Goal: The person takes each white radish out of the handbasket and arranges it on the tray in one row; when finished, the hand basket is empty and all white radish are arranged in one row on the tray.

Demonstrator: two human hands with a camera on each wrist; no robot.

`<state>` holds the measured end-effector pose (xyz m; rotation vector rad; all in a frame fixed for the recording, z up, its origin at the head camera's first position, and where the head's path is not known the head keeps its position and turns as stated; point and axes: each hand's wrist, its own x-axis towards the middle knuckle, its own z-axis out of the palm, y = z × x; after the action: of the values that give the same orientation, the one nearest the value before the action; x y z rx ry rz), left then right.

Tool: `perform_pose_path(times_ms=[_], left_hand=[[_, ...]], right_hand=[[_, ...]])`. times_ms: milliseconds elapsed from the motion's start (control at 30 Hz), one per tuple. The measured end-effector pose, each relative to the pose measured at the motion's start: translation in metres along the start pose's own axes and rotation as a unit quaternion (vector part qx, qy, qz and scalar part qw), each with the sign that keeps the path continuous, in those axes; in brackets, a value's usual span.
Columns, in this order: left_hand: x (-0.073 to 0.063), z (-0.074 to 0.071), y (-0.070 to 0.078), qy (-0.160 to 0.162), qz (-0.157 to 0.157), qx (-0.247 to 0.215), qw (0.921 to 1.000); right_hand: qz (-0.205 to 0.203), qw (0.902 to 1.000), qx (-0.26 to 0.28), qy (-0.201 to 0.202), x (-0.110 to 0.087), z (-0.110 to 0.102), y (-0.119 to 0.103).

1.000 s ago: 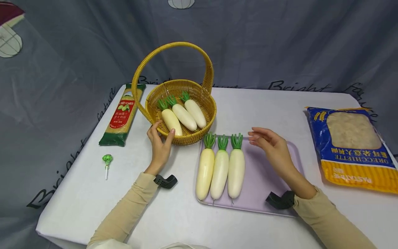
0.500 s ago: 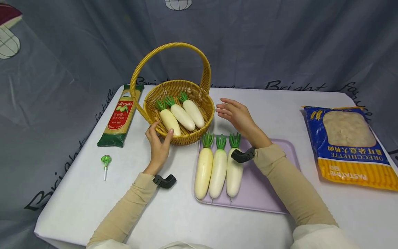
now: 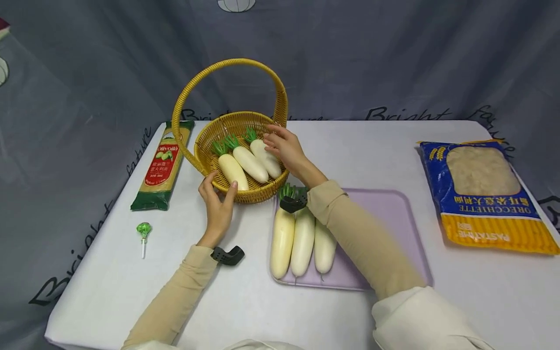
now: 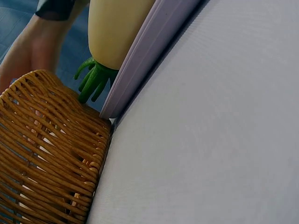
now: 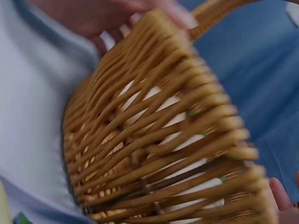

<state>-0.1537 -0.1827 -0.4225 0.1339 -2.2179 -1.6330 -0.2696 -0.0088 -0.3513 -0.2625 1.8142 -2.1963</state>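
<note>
A yellow wicker basket [image 3: 258,195] with a tall handle stands at the table's back left, holding three white radishes with green tops; one is the rightmost radish [image 3: 270,164]. My left hand [image 3: 217,211] holds the basket's near-left rim, its thumb at the front. Over the right rim reaches my right hand [image 3: 288,150], its loosely bent fingers above the rightmost radish; contact cannot be told. Behind the wickerwork, part of that hand [image 4: 35,56] shows in the left wrist view. On a lilac tray [image 3: 385,209] lie three more radishes, including the leftmost radish [image 3: 282,245], partly under the right forearm.
A green-and-gold spaghetti packet [image 3: 162,167] lies left of the basket. Nearer the front is a green lollipop [image 3: 143,231]. A blue-and-yellow orecchiette bag [image 3: 485,194] lies at the right. A grey curtain [image 3: 350,58] hangs behind the white table [image 3: 350,150].
My right hand has moved left from over the tray, past the basket's right side, to above the radishes inside it. The left hand has stayed at the rim.
</note>
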Motion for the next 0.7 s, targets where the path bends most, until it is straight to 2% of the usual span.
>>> perform_pose_path(times_ms=[100,167,267,433,700], left_hand=[[0.001,-0.002,0.000,-0.001,0.002,-0.001,1.0000],[0.001,-0.003,0.000,-0.001,0.005,-0.002,1.0000],[0.001,-0.003,-0.001,0.002,0.005,-0.007,1.0000],[0.002,-0.002,-0.002,0.002,0.005,-0.009,0.9999],[-0.001,-0.002,-0.001,0.003,0.002,-0.005,1.0000]], right_hand=[[-0.020,0.9924,-0.118,0.028,0.004,0.011,0.003],[-0.024,0.9786,-0.200,0.043,0.005,0.016,0.004],[-0.003,0.9535,-0.296,0.058,0.005,0.022,0.003],[0.066,0.9378,-0.337,0.054,0.004,0.026,0.000],[0.175,0.9298,-0.323,0.013,0.008,0.024,-0.005]])
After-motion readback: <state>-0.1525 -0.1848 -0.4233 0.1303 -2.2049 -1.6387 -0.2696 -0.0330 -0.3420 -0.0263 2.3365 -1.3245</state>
